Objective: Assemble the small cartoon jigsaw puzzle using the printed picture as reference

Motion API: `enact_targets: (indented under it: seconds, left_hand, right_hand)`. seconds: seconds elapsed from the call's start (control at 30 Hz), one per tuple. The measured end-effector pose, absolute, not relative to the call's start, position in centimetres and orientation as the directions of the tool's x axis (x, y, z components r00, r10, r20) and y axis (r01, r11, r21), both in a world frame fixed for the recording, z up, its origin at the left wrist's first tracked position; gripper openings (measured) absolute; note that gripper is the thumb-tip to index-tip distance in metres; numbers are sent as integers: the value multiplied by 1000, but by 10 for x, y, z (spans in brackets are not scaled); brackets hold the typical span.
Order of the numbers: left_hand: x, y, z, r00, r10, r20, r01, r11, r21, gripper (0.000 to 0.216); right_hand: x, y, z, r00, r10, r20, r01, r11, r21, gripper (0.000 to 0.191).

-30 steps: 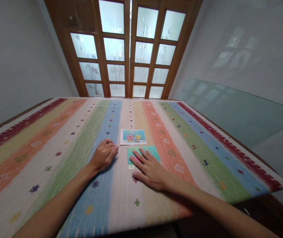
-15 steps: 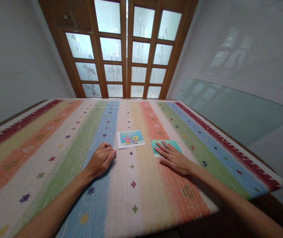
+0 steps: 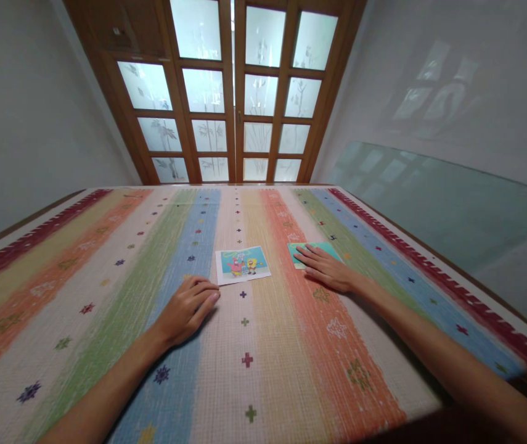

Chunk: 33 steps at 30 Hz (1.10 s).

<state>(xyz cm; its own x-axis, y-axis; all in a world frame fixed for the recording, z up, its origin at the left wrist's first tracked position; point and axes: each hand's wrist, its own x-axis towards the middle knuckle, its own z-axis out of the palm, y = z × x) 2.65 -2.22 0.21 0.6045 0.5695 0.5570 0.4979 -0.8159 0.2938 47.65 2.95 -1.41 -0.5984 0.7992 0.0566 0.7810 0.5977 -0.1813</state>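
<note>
A white-bordered cartoon picture card lies flat near the middle of the striped tablecloth. To its right a teal puzzle board lies flat, and my right hand rests on it with the fingers stretched out. My left hand lies on the cloth just left of and below the card, fingers loosely curled, holding nothing, apart from the card.
The cloth covers a wide table with a wooden rim on the right. A sheet of glass leans on the right wall. Wooden doors with frosted panes stand behind the far edge.
My right hand has slid the teal puzzle board from in front of the card to the right and farther away. My left hand has stayed where it was.
</note>
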Motion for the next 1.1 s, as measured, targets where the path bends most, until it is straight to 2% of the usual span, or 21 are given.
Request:
enact_targets:
  seconds: [0.43, 1.1]
  left_hand:
    - [25, -18, -6, 606, 592, 531, 578, -787, 217, 31]
    - [22, -16, -11, 553, 637, 537, 624, -744, 239, 32]
  right_hand:
    - [470, 42, -11, -602, 795, 71, 774, 604, -191, 63]
    - [453, 28, -9, -541, 837, 75, 821, 546, -169, 71]
